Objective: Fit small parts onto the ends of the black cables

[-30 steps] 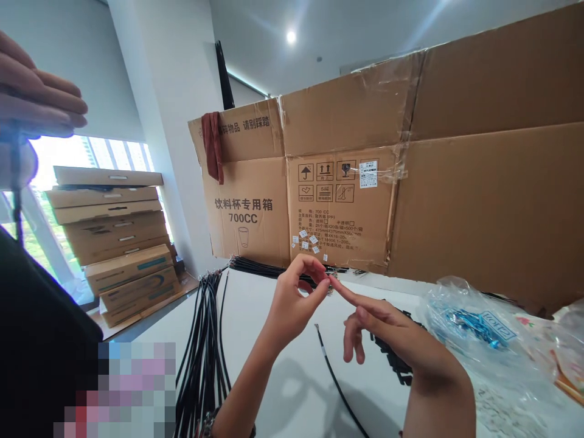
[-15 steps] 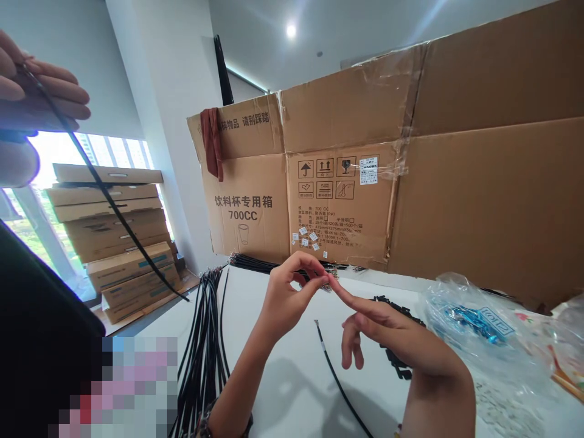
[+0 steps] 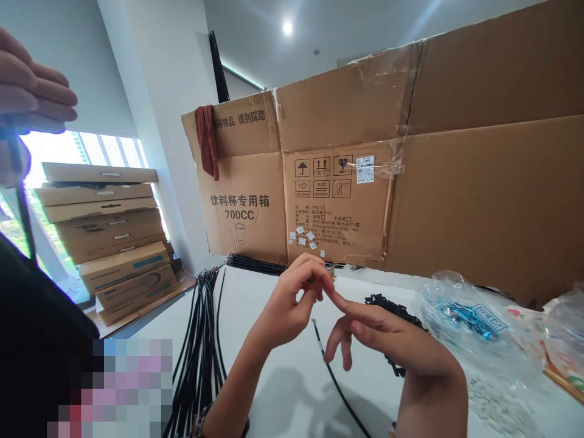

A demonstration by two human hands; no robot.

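Observation:
Thumb and index finger pinched, my left hand (image 3: 292, 298) meets the tip of my right index finger above the white table. Whatever lies in that pinch, if anything, is hidden or too small to make out. My right hand (image 3: 387, 334) holds its index finger stretched out to the left, with the other fingers apart and hanging loosely bent. Under it a single black cable (image 3: 341, 389) lies on the table, with bare wire ends and a white band near its far end. Small white stickers (image 3: 302, 242) cling to the cardboard behind my hands.
Bundles of black cables lie left (image 3: 196, 340) and at the back (image 3: 255, 262). Small black parts (image 3: 376, 300) are partly behind my right arm. A clear plastic bag (image 3: 438, 292) sits right. A co-worker's hand (image 3: 41, 91) with a dark cable is at far left, near stacked cartons (image 3: 118, 231).
My left fingers have curled further over my right index fingertip. My right hand has shifted slightly left. The co-worker's hand has moved left, and its cable now hangs down close to the body.

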